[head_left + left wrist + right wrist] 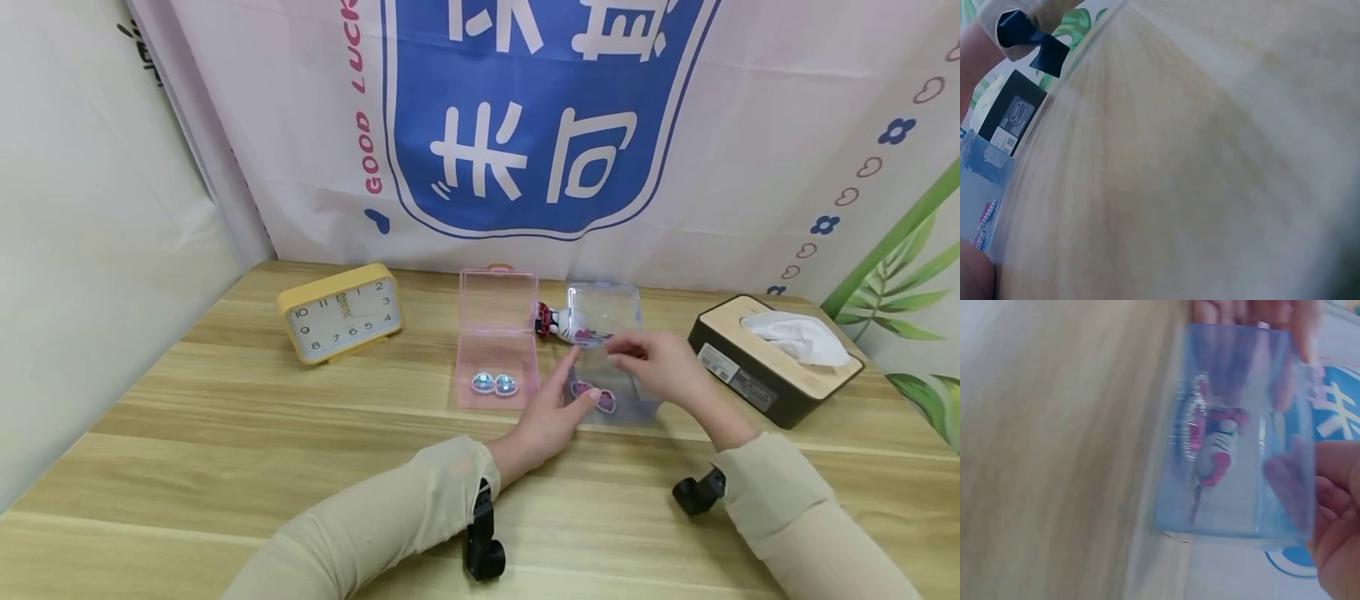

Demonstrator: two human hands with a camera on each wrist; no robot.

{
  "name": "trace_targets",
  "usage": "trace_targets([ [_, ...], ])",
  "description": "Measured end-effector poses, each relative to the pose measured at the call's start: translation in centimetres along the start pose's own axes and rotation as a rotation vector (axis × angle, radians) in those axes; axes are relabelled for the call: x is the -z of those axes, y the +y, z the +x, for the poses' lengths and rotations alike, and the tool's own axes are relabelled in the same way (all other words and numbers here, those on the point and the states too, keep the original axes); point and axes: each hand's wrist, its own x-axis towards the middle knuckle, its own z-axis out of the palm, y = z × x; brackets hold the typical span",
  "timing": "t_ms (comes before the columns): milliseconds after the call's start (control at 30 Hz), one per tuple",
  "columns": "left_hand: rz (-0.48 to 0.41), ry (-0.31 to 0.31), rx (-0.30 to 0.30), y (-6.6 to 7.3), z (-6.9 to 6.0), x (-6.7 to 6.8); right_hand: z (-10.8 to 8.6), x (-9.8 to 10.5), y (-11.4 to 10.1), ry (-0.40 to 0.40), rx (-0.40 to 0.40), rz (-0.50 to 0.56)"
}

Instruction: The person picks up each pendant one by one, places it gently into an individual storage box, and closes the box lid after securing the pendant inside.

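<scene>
A clear blue lidded box point(637, 408) stands with its lid up, holding a small pair of purple-lensed glasses point(606, 402) with beaded rims. My left hand point(543, 421) is at its left front corner, thumb and fingers extended. Over the box's rear right part is my right hand point(656, 367), fingers bent; whether they pinch anything is hidden. The right wrist view shows its fingers point(1335, 506) by the rim, some seen through the blue wall. Left of it, an open pink box point(468, 396) holds blue-lensed glasses point(495, 383) with beaded rims.
Behind the boxes lies a small white figure with red plaid point(551, 321). A yellow clock point(341, 312) stands to the left, a black tissue box point(772, 358) to the right. A printed cloth point(300, 167) hangs along the table's back edge.
</scene>
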Motion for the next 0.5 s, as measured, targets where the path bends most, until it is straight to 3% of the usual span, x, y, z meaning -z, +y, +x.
trace_targets([
  [167,-0.005,0.0,0.003,0.3,0.0,0.0,-0.8,1.4,0.2,0.165,-0.169,0.164],
  [300,-0.017,0.009,0.009,0.3,0.0,0.0,-1.4,1.6,1.1,0.211,-0.274,0.312],
  [500,-0.063,0.014,0.002,0.1,0.0,-0.2,-1.9,1.0,2.7,0.235,-0.361,0.559],
])
